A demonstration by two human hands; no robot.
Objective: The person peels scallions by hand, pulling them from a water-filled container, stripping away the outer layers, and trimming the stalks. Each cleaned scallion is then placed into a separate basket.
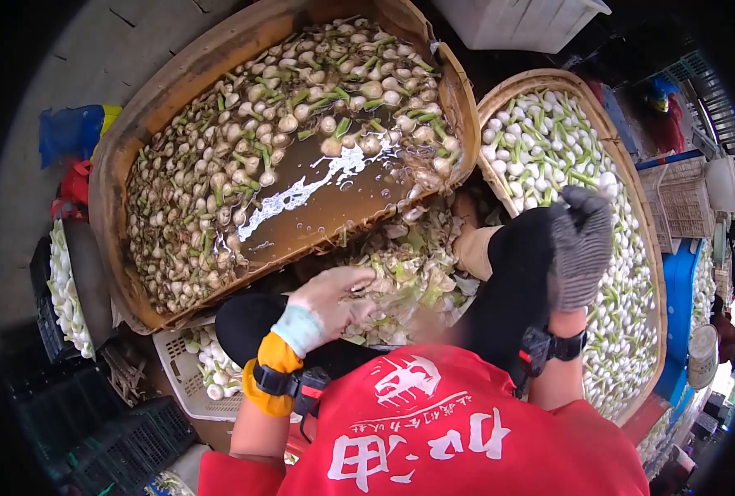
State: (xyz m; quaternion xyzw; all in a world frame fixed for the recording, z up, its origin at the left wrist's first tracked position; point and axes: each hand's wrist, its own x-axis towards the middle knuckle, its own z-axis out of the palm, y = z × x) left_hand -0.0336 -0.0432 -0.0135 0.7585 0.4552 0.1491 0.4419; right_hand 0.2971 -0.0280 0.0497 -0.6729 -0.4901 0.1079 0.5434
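Observation:
My left hand [328, 307], in a pale glove with a light-blue cuff, is over my lap near the peelings; its fingers are spread and slightly blurred, with nothing seen in them. At the right, my right hand [580, 246] wears a dark grey glove and lies over the edge of the tub of white bulbs [541, 124]. Its fingers are bent, and a white bulb [608, 183] shows beside the fingertips. Ahead, a large brown tub [107, 215] holds muddy water and unpeeled bulbs [210, 157] with green stems. Loose peelings [413, 281] are heaped between my legs.
A white perforated basket [177, 376] with bulbs stands at the lower left, beside dark crates [128, 438]. A white bin [524, 25] is at the top. At the right are a blue container [677, 306] and a stacked pale basket [681, 198].

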